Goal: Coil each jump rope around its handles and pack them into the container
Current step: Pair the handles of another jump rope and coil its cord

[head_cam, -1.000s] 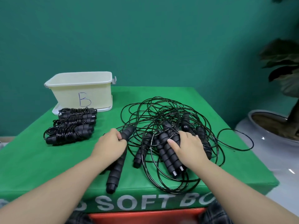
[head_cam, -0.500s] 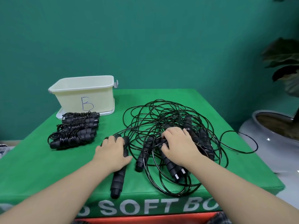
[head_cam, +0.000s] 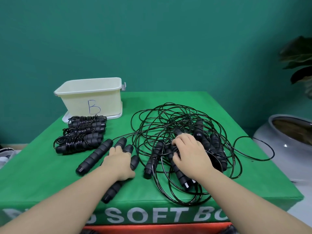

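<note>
Left hand [head_cam: 120, 160] has now pulled two handles [head_cam: 94, 156] clear of the tangle [head_cam: 182, 132], fingers resting flat; right hand [head_cam: 190, 154] grips pile handles. Coiling's next, probably.

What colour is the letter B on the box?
Blue, written on the cream container, as the head view shows.

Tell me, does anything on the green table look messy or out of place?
Yes. The loose ropes form one tangled pile on the right, and one loop strays toward the table edge. The coiled ropes lie outside the container, not yet packed.
</note>
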### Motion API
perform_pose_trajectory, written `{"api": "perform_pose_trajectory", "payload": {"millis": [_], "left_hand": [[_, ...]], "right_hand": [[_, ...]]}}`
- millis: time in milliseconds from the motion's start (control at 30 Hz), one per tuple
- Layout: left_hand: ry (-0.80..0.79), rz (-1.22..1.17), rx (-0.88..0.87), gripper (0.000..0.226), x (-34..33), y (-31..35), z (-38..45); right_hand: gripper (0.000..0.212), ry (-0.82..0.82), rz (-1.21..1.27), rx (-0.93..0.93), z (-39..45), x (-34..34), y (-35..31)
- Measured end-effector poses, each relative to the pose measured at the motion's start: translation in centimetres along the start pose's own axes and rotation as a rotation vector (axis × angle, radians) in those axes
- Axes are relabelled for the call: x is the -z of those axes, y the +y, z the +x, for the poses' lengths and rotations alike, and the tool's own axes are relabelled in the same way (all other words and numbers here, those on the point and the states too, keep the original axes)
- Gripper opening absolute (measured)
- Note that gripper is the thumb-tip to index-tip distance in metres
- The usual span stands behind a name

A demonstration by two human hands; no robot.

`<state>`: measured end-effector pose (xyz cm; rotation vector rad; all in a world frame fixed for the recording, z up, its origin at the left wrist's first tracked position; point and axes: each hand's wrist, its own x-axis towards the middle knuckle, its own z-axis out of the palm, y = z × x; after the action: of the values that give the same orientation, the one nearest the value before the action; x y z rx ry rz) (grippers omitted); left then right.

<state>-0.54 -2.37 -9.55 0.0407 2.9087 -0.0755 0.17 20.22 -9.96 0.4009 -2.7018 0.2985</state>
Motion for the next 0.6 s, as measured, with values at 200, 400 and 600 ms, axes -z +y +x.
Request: {"api": "perform_pose_trajectory", "payload": {"millis": [200, 400, 600], "left_hand": [[0.163, -0.287, -0.033, 0.053, -0.8, -1.3, -1.0], [0.466, -0.445, -0.044, 0.050, 2.0, -2.4, -2.5], [0.660, -0.480, -0.156, 0.052, 5.4, -3.4, -4.4]], "right_hand": [[0.046, -0.070, 0.040, -0.014, -0.1, 0.4, 0.1], [0.035, -0.227, 0.137, -0.100, 0.4, 2.0, -0.2], [0.053, -0.136, 0.251, -0.154, 2.8, 4.3, -2.8]]}}
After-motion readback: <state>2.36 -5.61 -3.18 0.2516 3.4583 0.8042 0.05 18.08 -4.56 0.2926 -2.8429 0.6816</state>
